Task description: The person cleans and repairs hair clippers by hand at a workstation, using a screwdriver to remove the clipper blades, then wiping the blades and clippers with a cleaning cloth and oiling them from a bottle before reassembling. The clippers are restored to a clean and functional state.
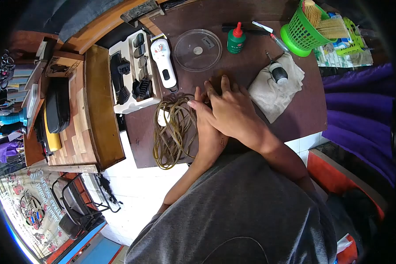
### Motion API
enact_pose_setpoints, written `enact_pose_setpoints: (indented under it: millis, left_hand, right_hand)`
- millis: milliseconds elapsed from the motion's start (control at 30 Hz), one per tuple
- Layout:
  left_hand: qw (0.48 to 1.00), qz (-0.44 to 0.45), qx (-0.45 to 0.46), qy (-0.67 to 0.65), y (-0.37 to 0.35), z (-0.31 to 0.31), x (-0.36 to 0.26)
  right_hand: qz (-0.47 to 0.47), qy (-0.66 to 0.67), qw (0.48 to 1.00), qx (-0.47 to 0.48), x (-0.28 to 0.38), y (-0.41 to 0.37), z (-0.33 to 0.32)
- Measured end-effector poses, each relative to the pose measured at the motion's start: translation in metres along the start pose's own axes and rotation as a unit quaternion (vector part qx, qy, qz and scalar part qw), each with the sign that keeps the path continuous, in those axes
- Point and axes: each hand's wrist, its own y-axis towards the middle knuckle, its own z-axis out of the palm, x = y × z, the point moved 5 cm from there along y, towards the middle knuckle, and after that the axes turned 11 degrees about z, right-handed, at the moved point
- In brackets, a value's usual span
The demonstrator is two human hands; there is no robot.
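Note:
My right hand lies across my left hand at the front of the dark brown table, fingers spread and holding nothing. One finger of the left hand shows stretched out; the rest are hidden under the right. Just left of them is a loose coil of brownish cord. Beyond the coil lies a white hair clipper with a printed pattern. A clear round lid rests ahead of my hands. To the right, a small black-and-white bottle with a thin nozzle lies on a folded pale cloth.
A white tray holds black comb attachments. At the back stand a green bottle with a red cap and a green basket with brushes. A screwdriver lies between them. A wooden cabinet borders the left; a purple curtain hangs right.

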Motion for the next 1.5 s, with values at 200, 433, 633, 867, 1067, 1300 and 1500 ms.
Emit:
enact_pose_setpoints:
  millis: [200,433,633,867,1067,1300,1500]
  left_hand:
    - [0.977,-0.107,-0.056,-0.176,-0.003,0.003,0.006]
    - [1.000,-0.003,-0.031,0.000,0.002,-0.001,-0.005]
    - [0.992,-0.077,0.011,-0.101,0.000,0.003,0.001]
    - [0.994,0.059,0.015,0.090,0.004,0.002,-0.008]
    - [0.999,0.021,-0.030,-0.002,0.000,0.001,0.001]
    - [0.996,0.044,0.013,0.079,0.003,0.002,-0.004]
    - [0.998,-0.049,-0.030,-0.029,0.002,0.003,-0.002]
  right_hand:
    - [-0.054,-0.055,0.996,-0.050,0.008,-0.017,-0.007]
    - [0.027,0.021,0.992,0.123,-0.005,0.018,-0.008]
    - [-0.040,0.010,0.999,0.011,0.002,-0.001,-0.027]
    - [-0.034,0.018,0.999,-0.021,0.001,0.005,-0.016]
    - [-0.023,0.025,0.999,0.017,-0.001,0.005,-0.023]
    - [-0.046,0.000,0.998,-0.043,0.001,0.003,-0.017]
    - [0.014,0.022,0.995,0.095,-0.009,0.024,-0.019]
